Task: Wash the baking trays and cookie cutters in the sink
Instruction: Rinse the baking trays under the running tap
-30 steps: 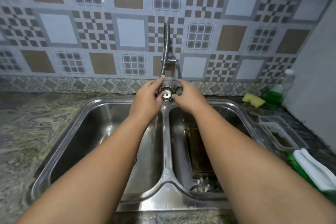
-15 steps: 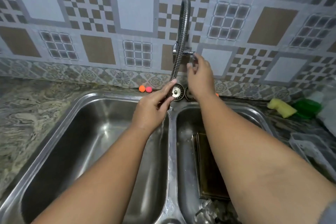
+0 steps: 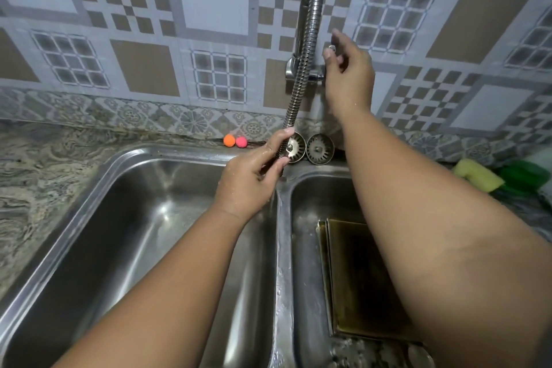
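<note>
A double steel sink (image 3: 282, 248) fills the lower view. Dark baking trays (image 3: 358, 278) lie stacked in the right basin, partly hidden by my right forearm. A flexible metal faucet hose (image 3: 307, 48) curves down from the wall. My left hand (image 3: 254, 176) grips the hose's lower end above the divider between the basins. My right hand (image 3: 348, 72) is raised at the faucet's wall valve (image 3: 313, 76), fingers curled at its handle. I cannot make out any cookie cutters.
Two metal sink strainers (image 3: 320, 149) lean at the sink's back rim. An orange and a pink ball (image 3: 235, 141) sit by the wall. A yellow sponge (image 3: 478, 179) and a green object (image 3: 525, 178) lie at the right. Granite counter (image 3: 44, 176) extends left.
My right hand rose from the strainers to the faucet valve on the wall. My left hand stayed on the hose end. The camera moved closer and tilted up.
</note>
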